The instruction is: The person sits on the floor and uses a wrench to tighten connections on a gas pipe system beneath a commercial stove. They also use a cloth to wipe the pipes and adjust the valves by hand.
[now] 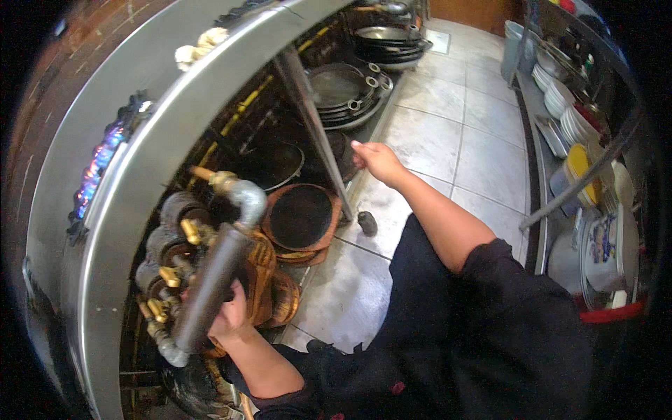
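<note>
Low at the left, my left hand (pixel 234 313) reaches under the stove, behind a thick dark pipe (pixel 212 290). The pipe and shadow hide its fingers, so what it touches cannot be made out. Close by are brass gas valves (pixel 169 276) and stacked wooden boards (pixel 285 297). My right hand (pixel 380 162) is held over the tiled floor beside the stove's metal leg (pixel 315 126). Its fingers are curled in with the thumb pressed against them; anything inside is hidden. Just left of it lie dark round pans on the low shelf.
A blue flame burns on the stove top (pixel 101 157). Under it sit a black plate on a wooden board (pixel 302 215) and stacked pans (pixel 343 91). A small dark cylinder (pixel 367 223) stands on the floor. At right, a shelf holds white bowls (pixel 558 98) and a large pot (pixel 605 248).
</note>
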The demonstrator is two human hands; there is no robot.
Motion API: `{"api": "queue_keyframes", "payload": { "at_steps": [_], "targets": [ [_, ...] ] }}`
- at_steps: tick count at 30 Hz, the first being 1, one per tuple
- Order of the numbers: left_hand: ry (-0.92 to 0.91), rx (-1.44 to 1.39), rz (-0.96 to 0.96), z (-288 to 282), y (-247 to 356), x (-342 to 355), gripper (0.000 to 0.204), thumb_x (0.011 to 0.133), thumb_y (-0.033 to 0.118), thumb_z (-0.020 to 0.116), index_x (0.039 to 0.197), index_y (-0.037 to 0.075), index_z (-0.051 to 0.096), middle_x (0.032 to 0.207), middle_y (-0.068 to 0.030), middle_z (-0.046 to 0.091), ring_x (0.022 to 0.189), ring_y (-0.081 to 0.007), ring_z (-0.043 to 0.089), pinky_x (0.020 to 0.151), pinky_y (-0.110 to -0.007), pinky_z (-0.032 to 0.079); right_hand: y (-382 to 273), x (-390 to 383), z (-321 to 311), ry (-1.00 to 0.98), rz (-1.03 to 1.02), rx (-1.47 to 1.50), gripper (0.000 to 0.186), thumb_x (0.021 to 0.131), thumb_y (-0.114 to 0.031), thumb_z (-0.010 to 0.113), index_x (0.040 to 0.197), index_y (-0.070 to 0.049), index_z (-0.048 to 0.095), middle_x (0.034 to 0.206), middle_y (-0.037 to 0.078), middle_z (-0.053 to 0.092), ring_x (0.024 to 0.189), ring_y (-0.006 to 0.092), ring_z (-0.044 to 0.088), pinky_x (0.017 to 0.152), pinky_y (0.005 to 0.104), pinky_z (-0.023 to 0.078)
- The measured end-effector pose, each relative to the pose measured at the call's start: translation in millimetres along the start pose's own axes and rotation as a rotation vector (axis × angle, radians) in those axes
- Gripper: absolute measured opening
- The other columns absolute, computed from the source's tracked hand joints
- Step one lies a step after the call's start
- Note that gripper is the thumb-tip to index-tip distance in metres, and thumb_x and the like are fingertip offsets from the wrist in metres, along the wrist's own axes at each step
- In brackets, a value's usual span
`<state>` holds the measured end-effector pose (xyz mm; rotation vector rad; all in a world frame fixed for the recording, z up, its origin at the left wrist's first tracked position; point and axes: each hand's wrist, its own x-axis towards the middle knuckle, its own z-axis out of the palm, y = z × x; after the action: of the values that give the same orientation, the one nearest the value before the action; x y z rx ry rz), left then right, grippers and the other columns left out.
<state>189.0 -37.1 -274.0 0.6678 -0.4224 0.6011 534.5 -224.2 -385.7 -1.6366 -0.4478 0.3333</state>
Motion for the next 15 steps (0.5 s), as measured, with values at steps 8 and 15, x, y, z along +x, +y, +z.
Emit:
{"api": "queue_keyframes", "payload": {
  "at_steps": [8, 15],
  "targets": [
    [0.146, 0.092, 0.063, 14.5, -14.2, 2.0, 0.039, 0.085, 0.032, 0.061, 0.113, 0.005, 0.060, 0.115, -0.0107, 0.062, 0.112, -0.0297, 0.055, 0.095, -0.044, 0.045, 8.5, 2.8, 3.3, -0.009, -0.044, -0.013, 0.049, 0.091, -0.044, 0.052, 0.070, 0.000, 0.062, 0.065, 0.007, 0.060, 0.061, 0.0169, 0.056, 0.061, 0.0298, 0.044],
    [0.325, 0.052, 0.025, -54.2, -6.9, -17.4, 0.035, 0.087, 0.037, 0.060, 0.107, 0.008, 0.064, 0.111, -0.0083, 0.064, 0.110, -0.0260, 0.056, 0.099, -0.041, 0.040, 4.9, -1.3, 5.2, -0.016, -0.051, -0.044, 0.048, 0.091, -0.041, 0.052, 0.067, -0.001, 0.061, 0.064, 0.008, 0.060, 0.062, 0.0172, 0.056, 0.062, 0.0300, 0.043]
  ]
}}
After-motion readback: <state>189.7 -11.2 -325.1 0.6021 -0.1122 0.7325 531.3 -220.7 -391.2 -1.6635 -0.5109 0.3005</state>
